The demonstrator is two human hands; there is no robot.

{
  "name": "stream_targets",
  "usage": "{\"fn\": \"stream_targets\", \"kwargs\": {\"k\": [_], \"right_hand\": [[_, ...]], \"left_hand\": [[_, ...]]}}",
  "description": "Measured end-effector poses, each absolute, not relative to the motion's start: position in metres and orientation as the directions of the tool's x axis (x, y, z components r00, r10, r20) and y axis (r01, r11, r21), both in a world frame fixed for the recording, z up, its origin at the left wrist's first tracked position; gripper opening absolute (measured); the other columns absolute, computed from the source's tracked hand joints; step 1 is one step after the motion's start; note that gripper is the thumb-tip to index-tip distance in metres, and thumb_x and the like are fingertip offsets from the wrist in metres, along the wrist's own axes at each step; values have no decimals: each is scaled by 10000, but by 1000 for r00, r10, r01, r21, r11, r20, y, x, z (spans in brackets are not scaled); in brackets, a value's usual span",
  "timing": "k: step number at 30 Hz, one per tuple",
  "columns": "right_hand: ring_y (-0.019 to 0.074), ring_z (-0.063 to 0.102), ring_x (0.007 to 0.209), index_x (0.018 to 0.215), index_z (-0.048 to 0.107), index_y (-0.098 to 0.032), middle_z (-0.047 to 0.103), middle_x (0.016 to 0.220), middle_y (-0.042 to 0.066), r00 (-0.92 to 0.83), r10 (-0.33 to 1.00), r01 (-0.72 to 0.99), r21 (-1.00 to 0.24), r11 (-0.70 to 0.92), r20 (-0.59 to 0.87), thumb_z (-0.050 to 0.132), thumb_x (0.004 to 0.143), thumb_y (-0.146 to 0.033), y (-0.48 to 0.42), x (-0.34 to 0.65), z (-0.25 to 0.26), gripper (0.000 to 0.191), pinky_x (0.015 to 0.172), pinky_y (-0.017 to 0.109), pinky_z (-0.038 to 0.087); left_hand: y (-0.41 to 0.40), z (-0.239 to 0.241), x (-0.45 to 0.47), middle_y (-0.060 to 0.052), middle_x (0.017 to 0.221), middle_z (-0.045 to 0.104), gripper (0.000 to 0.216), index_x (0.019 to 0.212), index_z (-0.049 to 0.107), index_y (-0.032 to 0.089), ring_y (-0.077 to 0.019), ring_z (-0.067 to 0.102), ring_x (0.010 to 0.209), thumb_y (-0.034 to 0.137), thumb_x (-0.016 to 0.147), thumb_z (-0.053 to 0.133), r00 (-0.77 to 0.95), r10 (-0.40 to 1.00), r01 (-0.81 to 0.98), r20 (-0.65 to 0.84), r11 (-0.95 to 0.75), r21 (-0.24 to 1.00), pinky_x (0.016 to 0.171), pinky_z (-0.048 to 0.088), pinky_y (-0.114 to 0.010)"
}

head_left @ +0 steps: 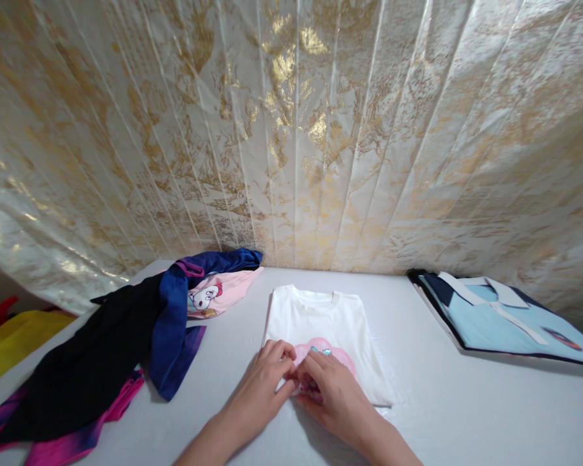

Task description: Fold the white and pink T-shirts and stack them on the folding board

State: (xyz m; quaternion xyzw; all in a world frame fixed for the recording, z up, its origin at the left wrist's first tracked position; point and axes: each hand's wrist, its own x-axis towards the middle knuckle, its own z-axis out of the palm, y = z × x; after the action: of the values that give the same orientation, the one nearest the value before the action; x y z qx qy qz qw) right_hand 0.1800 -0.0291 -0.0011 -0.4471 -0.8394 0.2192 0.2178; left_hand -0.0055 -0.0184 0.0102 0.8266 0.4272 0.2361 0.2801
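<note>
Hands point(340, 388) on white shirt point(320, 321), lengthwise, neckline point(313, 299) pointing away

A gold-patterned curtain point(291, 149) hangs behind the white table point(457, 408).

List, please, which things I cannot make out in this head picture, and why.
In the head view:
Pink print on the white shirt: partly covered by the left hand and right hand.
Right hand's grip: hidden by its own back.
Light-blue shirt: right end cut off by the picture's edge.
Yellow cloth: cut off by the left edge.
</note>
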Motion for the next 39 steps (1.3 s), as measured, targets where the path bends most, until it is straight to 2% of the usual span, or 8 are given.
{"fn": "stream_targets", "kwargs": {"k": [23, 31, 39], "right_hand": [[197, 527, 832, 902, 507, -223, 614, 917, 20, -513, 844, 684, -518, 513, 158, 561, 709, -61, -30, 178, 0, 258, 723, 301, 350], [176, 512, 772, 860, 491, -221, 597, 847, 4, -495, 848, 653, -561, 508, 190, 549, 711, -48, -28, 178, -1, 236, 690, 277, 333], [158, 512, 738, 798, 488, -216, 592, 786, -13, -446, 875, 585, -679, 443, 186, 516, 739, -2, -28, 179, 1, 224, 656, 256, 325]], "left_hand": [[-19, 11, -6, -29, 1063, 563, 141, 786, 562, 209, -209, 478, 1064, 80, 837, 537, 521, 841, 578, 148, -475, 663, 922, 399, -339], [-19, 10, -5, -24, 1056, 561, 155, 763, 543, 207, -205, 482, 1064, 63, 820, 545, 517, 842, 573, 155, -475, 668, 917, 401, -332], [-20, 13, -9, -34, 1086, 553, 163, 809, 566, 217, -212, 471, 1092, 60, 779, 531, 533, 834, 554, 141, -470, 687, 960, 399, -354]]}}
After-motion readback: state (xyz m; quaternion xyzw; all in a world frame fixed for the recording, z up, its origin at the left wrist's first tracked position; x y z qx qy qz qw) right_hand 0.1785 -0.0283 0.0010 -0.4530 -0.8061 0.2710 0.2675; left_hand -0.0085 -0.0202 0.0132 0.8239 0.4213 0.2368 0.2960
